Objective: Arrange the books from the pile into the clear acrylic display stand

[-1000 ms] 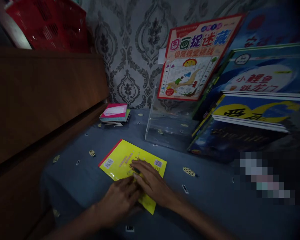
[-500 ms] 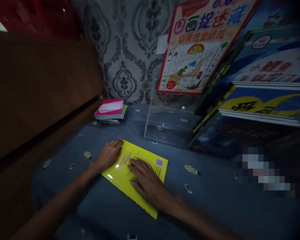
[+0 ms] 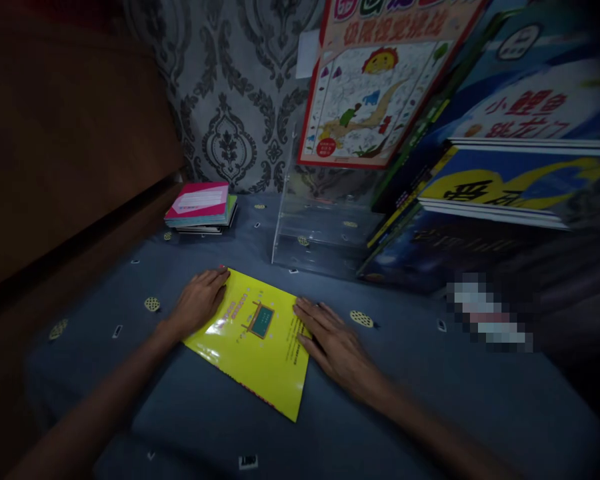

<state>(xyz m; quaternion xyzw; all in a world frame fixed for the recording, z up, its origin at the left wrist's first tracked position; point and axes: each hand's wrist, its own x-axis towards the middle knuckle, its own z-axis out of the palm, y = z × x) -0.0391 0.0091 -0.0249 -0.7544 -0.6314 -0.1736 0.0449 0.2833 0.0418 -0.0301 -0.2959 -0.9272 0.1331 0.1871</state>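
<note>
A thin yellow booklet (image 3: 253,350) lies flat on the blue patterned cloth (image 3: 405,387). My left hand (image 3: 197,305) rests on its left edge with fingers stretched and lying flat. At the booklet's right edge my right hand (image 3: 335,343) lies flat, fingers spread, touching that edge and the cloth. Neither hand grips anything. The booklet's cover shows a small green board picture.
A small stack of books with a pink cover (image 3: 201,208) sits at the back left. A clear acrylic stand (image 3: 320,233) is behind the booklet. Large picture books (image 3: 480,153) lean at the right. A brown wooden panel (image 3: 55,153) runs along the left, patterned wallpaper (image 3: 230,100) behind.
My left hand moved from under my right hand to the booklet's left edge. My right hand slid off the cover to the right edge. The view tilted down slightly.
</note>
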